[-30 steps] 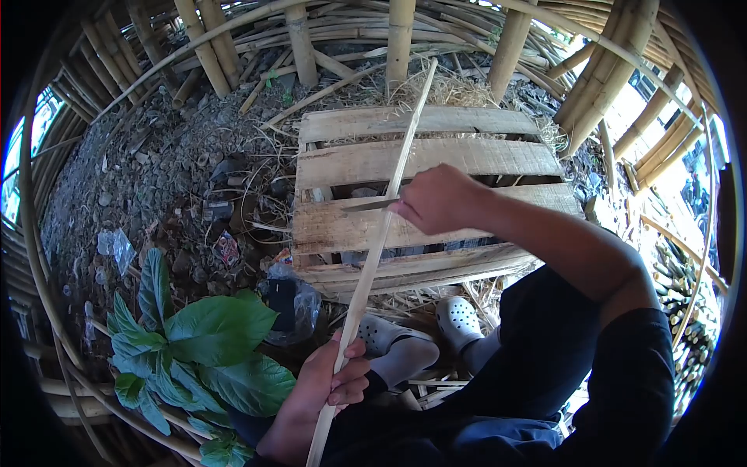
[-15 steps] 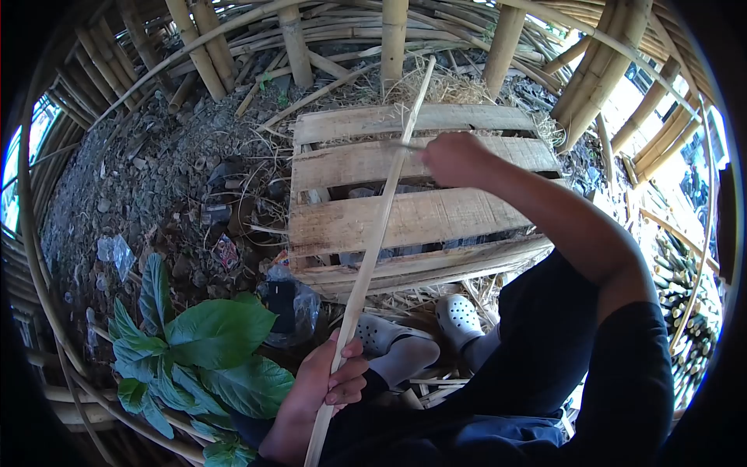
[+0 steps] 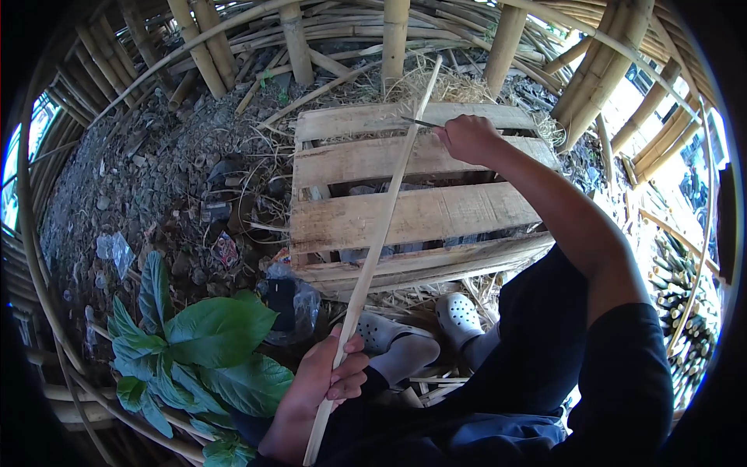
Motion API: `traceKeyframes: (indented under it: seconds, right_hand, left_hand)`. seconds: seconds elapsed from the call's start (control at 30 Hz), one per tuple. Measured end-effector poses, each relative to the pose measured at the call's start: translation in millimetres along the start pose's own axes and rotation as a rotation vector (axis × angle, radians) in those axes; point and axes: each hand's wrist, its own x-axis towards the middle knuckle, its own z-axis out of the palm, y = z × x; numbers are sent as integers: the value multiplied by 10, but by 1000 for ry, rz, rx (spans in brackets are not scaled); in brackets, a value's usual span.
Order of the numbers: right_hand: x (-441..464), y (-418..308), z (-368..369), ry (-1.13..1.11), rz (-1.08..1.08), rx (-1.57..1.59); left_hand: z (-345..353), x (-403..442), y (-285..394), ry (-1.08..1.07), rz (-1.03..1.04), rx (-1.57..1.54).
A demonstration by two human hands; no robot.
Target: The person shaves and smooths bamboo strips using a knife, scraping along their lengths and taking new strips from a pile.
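A long pale bamboo strip [image 3: 377, 241] runs slantwise from my lap up over a wooden pallet [image 3: 366, 222]. My left hand [image 3: 331, 373] is wrapped round its lower part. Above the far slats, my right hand [image 3: 469, 142] is closed on the handle of a thin-bladed knife [image 3: 425, 123]. The knife's blade lies across the strip near its upper end, seemingly touching it. The handle is mostly hidden in my fist.
A broad-leaved green plant [image 3: 214, 335] grows at the lower left, close to my left arm. Bamboo posts [image 3: 394, 39] stand behind the pallet. Cut bamboo pieces [image 3: 685, 311] are stacked at the right. My clogs [image 3: 459, 317] rest before the pallet; rubble and plastic litter lie left.
My right hand with the knife has moved away from me along the strip, towards its upper end. The strip's far end has shifted slightly right; my left hand keeps its grip.
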Motion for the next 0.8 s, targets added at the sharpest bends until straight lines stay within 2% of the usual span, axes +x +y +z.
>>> traceKeyframes:
  seconds: [0.1, 0.17, 0.2, 0.27, 0.4, 0.47, 0.53, 0.6, 0.67, 0.73, 0.8]
  right_hand:
    - [-163, -314, -161, -73, -74, -54]
    - [-243, -439, -288, -52, -284, -45]
    - [-157, -275, -169, -53, -286, -45]
    - [69, 239, 163, -17, 113, -79]
    - [-89, 192, -43, -118, 98, -114]
    - [-154, -44, -234, -31, 201, -61]
    - [-234, -153, -225, 12, 209, -35]
    - [-397, -341, -288, 74, 188, 279]
    - [-572, -554, -347, -31, 115, 583]
    - [-778, -778, -447, -158, 41, 748]
    - [-931, -959, -445, -148, -19, 742]
  left_hand:
    - [-23, -14, 15, -20, 5, -2]
    - [-65, -36, 46, -42, -8, -22]
    - [-85, -39, 43, -63, 2, -22]
    - [-90, -46, 15, -86, 11, -27]
    - [-99, -31, 31, -66, 6, 7]
    - [-114, -20, 49, -82, 10, -2]
    - [-109, -10, 52, -100, -5, -39]
    - [-75, 4, 31, -94, 5, -10]
    - [-47, 26, 10, -83, 13, 25]
    - [-49, 60, -18, -56, 57, 137]
    - [-91, 98, -55, -126, 123, 197]
